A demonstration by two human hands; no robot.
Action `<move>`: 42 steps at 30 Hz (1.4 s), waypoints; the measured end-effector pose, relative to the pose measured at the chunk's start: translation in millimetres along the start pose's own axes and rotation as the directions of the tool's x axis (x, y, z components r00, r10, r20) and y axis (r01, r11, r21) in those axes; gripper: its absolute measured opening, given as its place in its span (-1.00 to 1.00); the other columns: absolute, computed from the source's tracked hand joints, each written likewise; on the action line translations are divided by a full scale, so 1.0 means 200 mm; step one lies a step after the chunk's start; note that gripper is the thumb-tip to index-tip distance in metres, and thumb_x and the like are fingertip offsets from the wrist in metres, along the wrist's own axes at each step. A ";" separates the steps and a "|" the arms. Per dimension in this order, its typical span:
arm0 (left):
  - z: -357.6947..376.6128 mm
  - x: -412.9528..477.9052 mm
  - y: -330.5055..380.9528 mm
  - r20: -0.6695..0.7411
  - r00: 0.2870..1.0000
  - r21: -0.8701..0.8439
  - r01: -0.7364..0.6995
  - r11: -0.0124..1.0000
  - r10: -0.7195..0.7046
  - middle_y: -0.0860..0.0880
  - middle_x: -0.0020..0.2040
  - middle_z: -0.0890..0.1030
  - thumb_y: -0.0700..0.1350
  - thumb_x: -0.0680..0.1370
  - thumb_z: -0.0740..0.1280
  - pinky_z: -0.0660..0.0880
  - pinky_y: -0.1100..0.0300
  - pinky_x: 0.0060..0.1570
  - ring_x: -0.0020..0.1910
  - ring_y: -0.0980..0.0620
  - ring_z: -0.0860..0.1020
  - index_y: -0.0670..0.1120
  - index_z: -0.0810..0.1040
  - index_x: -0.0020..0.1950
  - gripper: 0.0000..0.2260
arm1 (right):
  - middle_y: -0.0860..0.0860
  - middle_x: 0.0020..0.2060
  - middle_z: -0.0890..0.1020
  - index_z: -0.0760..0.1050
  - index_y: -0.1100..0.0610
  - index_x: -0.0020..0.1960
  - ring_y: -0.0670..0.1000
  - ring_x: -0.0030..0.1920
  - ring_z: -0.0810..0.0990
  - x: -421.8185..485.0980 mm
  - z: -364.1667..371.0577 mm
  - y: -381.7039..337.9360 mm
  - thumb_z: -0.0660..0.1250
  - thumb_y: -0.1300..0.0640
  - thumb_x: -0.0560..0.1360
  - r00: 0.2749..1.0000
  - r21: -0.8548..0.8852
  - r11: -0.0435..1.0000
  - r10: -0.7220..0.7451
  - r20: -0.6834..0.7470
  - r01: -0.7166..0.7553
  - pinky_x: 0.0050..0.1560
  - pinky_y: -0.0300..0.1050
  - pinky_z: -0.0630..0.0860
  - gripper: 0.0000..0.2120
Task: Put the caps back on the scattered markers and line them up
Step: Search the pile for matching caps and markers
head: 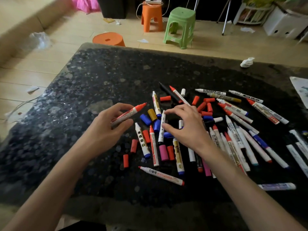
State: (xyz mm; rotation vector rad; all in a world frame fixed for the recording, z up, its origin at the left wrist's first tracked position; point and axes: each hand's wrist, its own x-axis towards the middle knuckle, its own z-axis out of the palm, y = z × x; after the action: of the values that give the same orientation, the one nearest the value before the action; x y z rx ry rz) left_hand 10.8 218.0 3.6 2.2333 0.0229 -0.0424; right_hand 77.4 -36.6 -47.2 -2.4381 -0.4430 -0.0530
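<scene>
Several uncapped markers and loose caps lie scattered on a dark speckled table (103,75). My left hand (106,129) grips an uncapped red marker (131,112), its red tip pointing up and to the right. My right hand (185,125) hovers over the pile with fingers spread and loosely curved, holding nothing. Just left of its fingertips lie blue caps (145,119), a gold cap (152,114) and a white marker (162,126). Red caps (204,106) lie beyond the right hand, and others (126,160) sit nearer me. A pink cap (163,152) lies below.
A crumpled tissue (247,62) and a paper sheet (301,90) sit at the table's far right. Beyond the table stand an orange stool (152,17), a green stool (180,27) and a second orange stool (109,39) on the wooden floor.
</scene>
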 end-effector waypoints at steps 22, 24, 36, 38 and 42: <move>0.00 0.01 -0.02 0.080 0.996 0.002 -0.039 0.999 0.038 0.13 -0.10 0.69 0.04 0.63 0.36 0.53 0.23 -0.08 -0.09 0.20 0.65 0.25 0.60 0.19 -0.84 | -0.15 0.27 0.51 0.53 -0.11 0.33 -0.13 0.38 0.34 -0.08 0.12 -0.17 0.50 -0.14 0.50 0.986 -0.072 0.994 -0.068 0.151 0.080 0.33 -0.15 0.27 -0.57; 0.01 0.01 -0.02 0.084 0.996 -0.001 -0.037 0.999 0.037 0.16 -0.11 0.69 0.05 0.64 0.35 0.51 0.23 -0.08 -0.10 0.22 0.64 0.28 0.61 0.16 -0.86 | -0.19 0.14 0.65 0.53 -0.12 0.33 -0.25 0.21 0.55 -0.11 0.02 -0.15 0.49 -0.01 0.55 0.992 0.195 0.977 0.059 0.113 -0.080 0.21 -0.27 0.45 -0.62; 0.08 0.01 0.05 0.161 0.983 -0.005 -0.083 0.997 0.083 0.19 -0.12 0.71 0.03 0.61 0.39 0.51 0.20 -0.06 -0.12 0.21 0.66 0.23 0.64 0.13 -0.86 | -0.11 -0.01 0.74 0.63 -0.02 0.15 -0.09 -0.01 0.73 -0.26 -0.19 -0.09 0.45 0.16 0.59 0.985 0.515 0.840 0.161 0.065 -0.171 0.15 -0.01 0.66 -0.84; 0.09 0.02 0.07 0.163 0.983 -0.008 -0.090 0.996 0.090 0.18 -0.13 0.71 0.04 0.60 0.39 0.47 0.24 -0.09 -0.15 0.21 0.65 0.22 0.65 0.13 -0.87 | -0.15 -0.01 0.74 0.65 -0.03 0.14 -0.10 0.04 0.72 -0.26 -0.19 -0.08 0.46 0.15 0.58 0.989 0.513 0.847 0.142 0.041 -0.143 0.18 0.00 0.65 -0.84; 0.10 0.02 0.09 0.170 0.982 -0.020 -0.086 0.996 0.088 0.13 -0.14 0.70 0.05 0.59 0.39 0.55 0.16 -0.08 -0.16 0.14 0.65 0.24 0.66 0.11 -0.87 | -0.18 -0.01 0.73 0.66 -0.05 0.16 -0.10 0.07 0.71 -0.27 -0.19 -0.09 0.44 0.15 0.59 0.993 0.525 0.844 0.115 0.033 -0.115 0.18 -0.01 0.65 -0.82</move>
State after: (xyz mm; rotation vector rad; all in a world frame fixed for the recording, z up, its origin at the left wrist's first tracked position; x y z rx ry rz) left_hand 15.2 191.0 4.6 2.2080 -0.1671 -0.1851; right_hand 22.8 -62.7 -14.5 -1.9129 -0.2636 0.1091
